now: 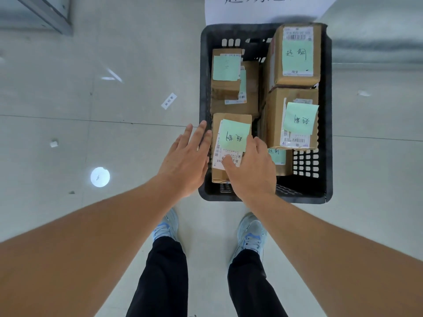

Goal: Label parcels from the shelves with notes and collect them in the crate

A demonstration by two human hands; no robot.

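A black plastic crate stands on the floor in front of my feet, holding several brown cardboard parcels, each with a green handwritten note. The nearest-left parcel carries a green note over its white shipping label. My right hand lies over this parcel's near right part with straight fingers, the thumb on the label. My left hand hovers at the crate's left rim with fingers extended, holding nothing. Another noted parcel sits at the right, and a tall one at the far right.
A white paper sign with large characters lies beyond the crate. A small white label and bits of debris lie on the grey tiled floor at left. A metal shelf leg stands at the far left. My shoes are just before the crate.
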